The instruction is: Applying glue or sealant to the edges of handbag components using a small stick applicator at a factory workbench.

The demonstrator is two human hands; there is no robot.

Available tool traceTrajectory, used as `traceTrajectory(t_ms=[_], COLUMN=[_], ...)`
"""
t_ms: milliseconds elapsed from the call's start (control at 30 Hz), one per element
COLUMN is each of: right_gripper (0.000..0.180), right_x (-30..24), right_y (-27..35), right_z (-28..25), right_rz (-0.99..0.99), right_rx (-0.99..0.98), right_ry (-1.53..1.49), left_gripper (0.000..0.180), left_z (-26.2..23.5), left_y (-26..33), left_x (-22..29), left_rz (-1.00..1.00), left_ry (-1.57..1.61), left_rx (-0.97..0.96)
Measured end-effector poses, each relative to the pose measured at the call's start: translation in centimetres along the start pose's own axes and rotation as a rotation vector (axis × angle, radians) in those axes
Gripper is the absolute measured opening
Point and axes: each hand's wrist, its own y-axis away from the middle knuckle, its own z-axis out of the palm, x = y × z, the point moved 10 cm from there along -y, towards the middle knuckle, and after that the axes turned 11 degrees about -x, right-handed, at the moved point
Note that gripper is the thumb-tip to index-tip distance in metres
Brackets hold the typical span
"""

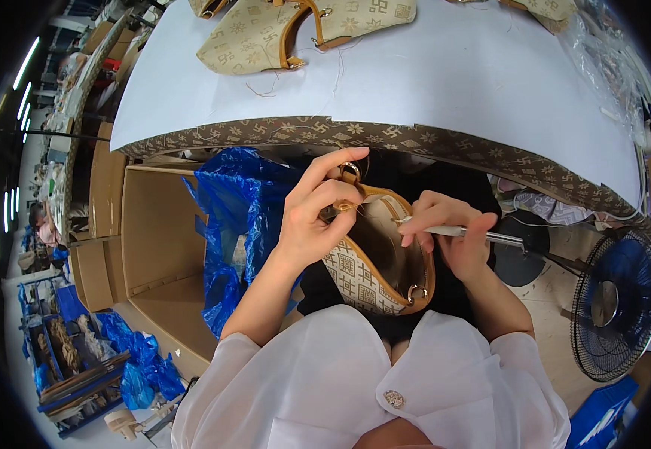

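A beige patterned handbag (pixel 367 273) with tan leather trim rests on my lap, its mouth gaping upward. My left hand (pixel 318 206) is closed at the bag's far left rim, pinching a small tan piece there, close to a metal ring (pixel 350 172). Between the fingers of my right hand (pixel 449 236) is a slim white-handled tool (pixel 445 231) with a metal shaft. One end of it points left over the bag's opening; its exact kind I cannot make out. Fine thread seems to show between the two hands. Another ring (pixel 417 293) sits at the near right rim.
Beyond my hands, a white-topped table (pixel 445 82) with a brown patterned edge carries more beige bags (pixel 258 41) and clear plastic (pixel 602 67). On the left stands a cardboard box (pixel 162 232) with a blue plastic liner (pixel 247 194). A black fan (pixel 613 303) is at the right.
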Motion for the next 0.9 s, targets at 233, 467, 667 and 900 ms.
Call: traceTrajectory(t_ms=[233, 467, 667, 900], right_gripper=[0.063, 0.027, 0.025, 0.023], right_x=[-1.2, -2.0, -1.6, -1.7], right_y=[-0.5, -0.9, -1.2, -1.2], right_z=[1.3, 2.2, 2.7, 2.7], right_rz=[-0.068, -0.097, -0.088, -0.118], right_rx=[-0.048, -0.092, -0.181, -0.217], right_ry=[0.328, 0.563, 0.601, 0.517], left_gripper=[0.017, 0.016, 0.016, 0.016], left_z=[0.1, 0.2, 0.2, 0.3], left_y=[0.7, 0.6, 0.2, 0.3], left_x=[-0.3, -0.6, -0.6, -0.8], left_rz=[0.048, 0.069, 0.034, 0.035], left_ry=[0.046, 0.062, 0.046, 0.033], left_rx=[0.054, 0.076, 0.055, 0.061])
